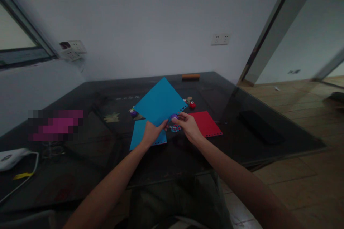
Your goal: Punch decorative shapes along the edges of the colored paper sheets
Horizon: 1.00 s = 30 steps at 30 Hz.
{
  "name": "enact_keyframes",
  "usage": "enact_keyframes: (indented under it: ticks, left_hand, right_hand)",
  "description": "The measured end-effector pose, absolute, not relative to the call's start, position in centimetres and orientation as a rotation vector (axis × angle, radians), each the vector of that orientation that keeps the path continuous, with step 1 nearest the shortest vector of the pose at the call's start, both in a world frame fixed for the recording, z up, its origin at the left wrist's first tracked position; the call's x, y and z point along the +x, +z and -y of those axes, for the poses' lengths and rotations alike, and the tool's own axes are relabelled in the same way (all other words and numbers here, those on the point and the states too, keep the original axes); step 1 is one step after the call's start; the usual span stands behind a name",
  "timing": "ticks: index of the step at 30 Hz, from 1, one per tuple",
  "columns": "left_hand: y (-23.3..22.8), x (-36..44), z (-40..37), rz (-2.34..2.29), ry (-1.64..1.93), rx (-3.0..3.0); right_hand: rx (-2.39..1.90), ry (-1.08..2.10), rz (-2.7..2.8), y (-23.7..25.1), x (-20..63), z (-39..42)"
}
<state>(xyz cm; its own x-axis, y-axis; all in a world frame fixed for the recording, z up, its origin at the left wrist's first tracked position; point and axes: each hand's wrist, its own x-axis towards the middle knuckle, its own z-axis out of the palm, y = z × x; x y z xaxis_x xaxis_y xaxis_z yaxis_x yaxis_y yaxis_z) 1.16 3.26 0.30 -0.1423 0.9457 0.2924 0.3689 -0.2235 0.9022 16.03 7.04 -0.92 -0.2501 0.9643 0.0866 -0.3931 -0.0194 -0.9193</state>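
My left hand is closed on the lower corner of a blue sheet, which is raised and tilted above the table. My right hand grips a small purple craft punch at the sheet's lower right edge; the punch is partly covered by my fingers. A row of holes runs along that edge. Below my hands is a pile of small coloured paper bits. Another blue sheet lies under my left hand, with holes along its near edge. To the right lies a red sheet, also holed along its near edge.
Behind the sheets stand a red punch and a purple one. A brown roll lies at the dark table's far edge. A black case is at right; a white device with a cable is at left.
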Motion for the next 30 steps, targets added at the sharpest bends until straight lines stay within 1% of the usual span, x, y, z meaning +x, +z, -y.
enact_keyframes:
  ticks: [18, 30]
  left_hand:
    - [0.11, 1.14, -3.36, -1.489, 1.41, 1.57]
    - [0.41, 1.16, -3.15, -1.493, 1.367, 1.616]
  right_hand:
    - [-0.735, 1.527, 1.095, -0.84, 15.95, -6.99]
    - [-0.736, 1.503, 1.149, -1.01, 16.08, -7.09]
